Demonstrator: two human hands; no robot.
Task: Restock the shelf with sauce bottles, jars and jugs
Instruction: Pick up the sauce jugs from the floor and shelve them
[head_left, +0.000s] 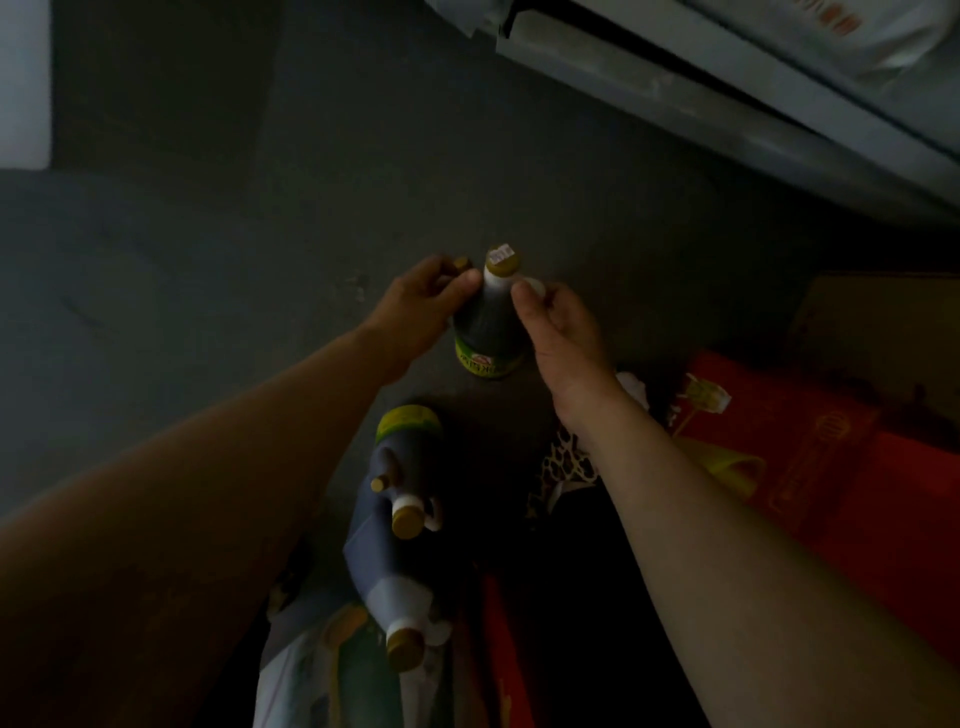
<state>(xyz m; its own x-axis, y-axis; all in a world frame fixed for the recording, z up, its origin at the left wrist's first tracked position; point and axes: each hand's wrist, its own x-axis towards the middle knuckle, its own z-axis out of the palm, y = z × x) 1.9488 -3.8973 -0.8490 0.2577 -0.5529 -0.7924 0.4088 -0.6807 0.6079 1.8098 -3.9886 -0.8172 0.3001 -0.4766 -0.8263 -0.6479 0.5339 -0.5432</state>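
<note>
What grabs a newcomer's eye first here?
At centre, a dark sauce bottle with a white neck and olive-gold cap, held between the left hand and right hand over the grey floor. Below it, a cluster of similar dark bottles; at right, red cartons.

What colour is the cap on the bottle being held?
Olive-gold cap, with a small white sticker, seen in the head view.

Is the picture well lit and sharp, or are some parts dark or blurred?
Head view: dim overall; the bottle held by left hand and right hand is readable, its label soft; the shelf edge is motion-blurred; lower corners near black.
</note>
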